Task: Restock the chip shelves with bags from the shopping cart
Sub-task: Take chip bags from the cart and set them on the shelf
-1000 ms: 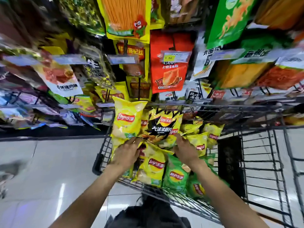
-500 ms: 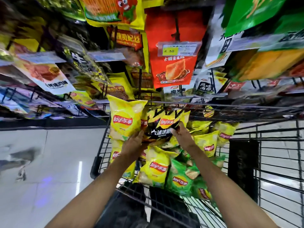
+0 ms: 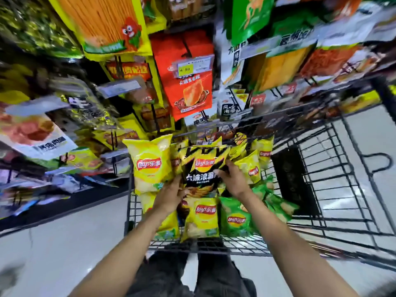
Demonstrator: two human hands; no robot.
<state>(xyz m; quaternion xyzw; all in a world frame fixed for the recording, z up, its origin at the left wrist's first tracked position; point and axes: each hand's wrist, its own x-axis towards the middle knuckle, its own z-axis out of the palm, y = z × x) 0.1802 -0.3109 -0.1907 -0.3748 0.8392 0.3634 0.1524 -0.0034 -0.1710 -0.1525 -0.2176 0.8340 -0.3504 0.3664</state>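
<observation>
1. The left hand (image 3: 171,195) gripped the lower left edge of the black chip bag (image 3: 200,170), fingers curled onto it; the right hand (image 3: 232,179) pinched its right edge. Both grips were grasping that bag.
2. The bag stood upright in the middle of the shopping cart (image 3: 321,189), above the other bags, with a big yellow bag (image 3: 150,166) just to its left and green bags (image 3: 235,219) nearer, on the right.
3. To lift it well, I judged the hands should hold the seams, not squeeze the puffed middle, and raise it straight up so neighbours did not tumble.
4. The cart's far rim sat close under the hanging snack packs (image 3: 188,82) on the shelves, so headroom looked tight there.
5. Open floor (image 3: 53,243) lay to the left.
</observation>
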